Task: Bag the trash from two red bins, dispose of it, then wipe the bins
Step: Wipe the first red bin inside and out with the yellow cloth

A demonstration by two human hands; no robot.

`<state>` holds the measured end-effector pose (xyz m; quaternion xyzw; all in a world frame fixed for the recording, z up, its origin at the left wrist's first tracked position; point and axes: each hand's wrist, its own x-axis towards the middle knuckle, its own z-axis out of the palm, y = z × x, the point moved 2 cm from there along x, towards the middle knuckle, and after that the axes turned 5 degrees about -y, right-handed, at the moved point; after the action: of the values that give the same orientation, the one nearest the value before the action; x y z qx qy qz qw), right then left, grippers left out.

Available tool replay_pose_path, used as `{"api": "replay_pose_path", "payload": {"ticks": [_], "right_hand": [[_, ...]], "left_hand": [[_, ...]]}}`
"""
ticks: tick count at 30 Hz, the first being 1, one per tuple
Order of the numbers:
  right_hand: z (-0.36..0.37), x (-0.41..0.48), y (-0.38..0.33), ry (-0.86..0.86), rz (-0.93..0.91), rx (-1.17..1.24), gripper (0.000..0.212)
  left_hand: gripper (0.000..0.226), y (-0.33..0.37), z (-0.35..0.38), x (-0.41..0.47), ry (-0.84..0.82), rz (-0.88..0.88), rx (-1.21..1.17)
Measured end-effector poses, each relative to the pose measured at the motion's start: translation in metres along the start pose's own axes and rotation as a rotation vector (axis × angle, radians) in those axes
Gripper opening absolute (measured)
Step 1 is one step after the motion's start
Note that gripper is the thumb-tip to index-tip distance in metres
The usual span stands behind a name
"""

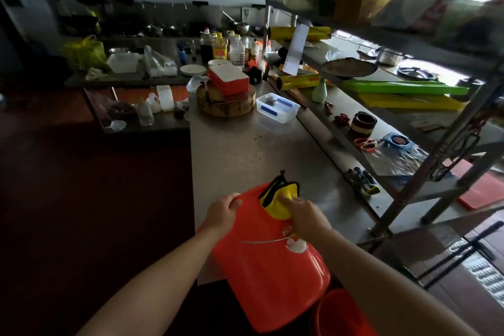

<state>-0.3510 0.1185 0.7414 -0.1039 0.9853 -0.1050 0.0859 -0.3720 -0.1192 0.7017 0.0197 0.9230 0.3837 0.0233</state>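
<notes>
Left hand (pixel 222 211): we grip the far end of the red bin (pixel 270 267), fingers curled over its edge
Right hand (pixel 300 213): we hold the yellow cloth (pixel 275 204) bunched against the bin
Bin: tilted, leaning on the steel counter (pixel 231 150) corner
Handling: we judge it light, stiff and glossy, so likely slippery; best held by the edge or the wire handle (pixel 261 240)
Room: bare counter ahead; shelf frame (pixel 425 172) near on the right; second red bin (pixel 343 314) just below

Cloth (pixel 276 209) atop bin (pixel 270 275) at counter (pixel 231 150) edge; second bin (pixel 341 314) below.
</notes>
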Motion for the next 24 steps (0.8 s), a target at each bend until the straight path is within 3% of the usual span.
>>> {"api": "replay_pose_path", "payload": {"ticks": [4,8,13,15,20,24], "right_hand": [[0.036,0.003,-0.009,-0.056,0.063,0.012,0.078],[0.044,0.011,-0.009,-0.051,0.092,-0.071,0.087],[0.048,0.013,-0.007,-0.058,0.081,-0.096,0.089],[0.042,0.014,-0.002,-0.062,0.093,-0.062,0.089],[0.017,0.006,0.013,0.058,0.133,0.168,0.076],[-0.007,0.001,0.033,0.202,0.206,0.175,0.071]], "left_hand": [[0.035,-0.014,-0.001,0.006,-0.026,0.035,-0.001],[0.048,-0.013,-0.001,0.006,-0.022,0.229,0.219],[0.121,-0.028,0.014,-0.016,-0.219,0.347,0.551],[0.137,-0.028,0.016,-0.018,-0.243,0.363,0.655],[0.133,-0.021,0.011,-0.014,-0.232,0.379,0.722],[0.123,-0.012,0.006,-0.009,-0.228,0.366,0.661]]}}
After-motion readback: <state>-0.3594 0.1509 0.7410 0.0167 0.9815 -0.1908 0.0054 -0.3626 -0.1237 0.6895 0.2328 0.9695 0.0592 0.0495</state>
